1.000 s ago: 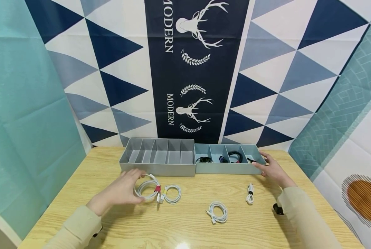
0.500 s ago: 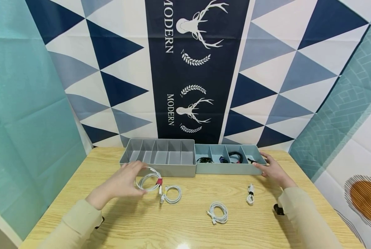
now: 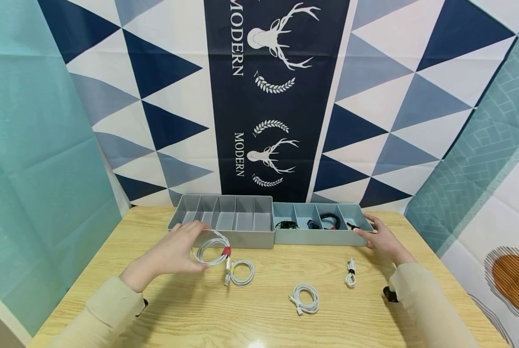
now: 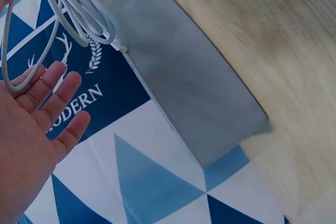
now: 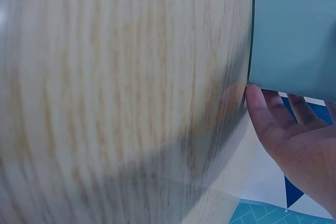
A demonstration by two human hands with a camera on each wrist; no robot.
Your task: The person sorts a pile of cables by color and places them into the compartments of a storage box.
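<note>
My left hand (image 3: 170, 253) holds a coiled white cable (image 3: 210, 252) with a red strap above the table, thumb and index finger at its loop. In the left wrist view the cable (image 4: 86, 9) hangs beside the index finger while the other fingers spread loosely. My right hand (image 3: 383, 239) touches the right end of a blue divided box (image 3: 320, 237), thumb at the front corner and fingers along the end wall. A grey divided box (image 3: 224, 238) adjoins it. On the table lie white cables: one coil (image 3: 242, 273) with a yellow tie, another coil (image 3: 305, 298) and a folded bundle (image 3: 350, 273).
Dark cables (image 3: 287, 224) lie in the blue box's compartments, one being a black loop (image 3: 330, 221). The grey box shows bare compartments. Both boxes stand at the back of the wooden table (image 3: 259, 324), before a patterned cloth (image 3: 177, 106).
My left hand has lifted the red-strapped cable off the table and moved it slightly back toward the grey box. The right hand stays at the blue box.
</note>
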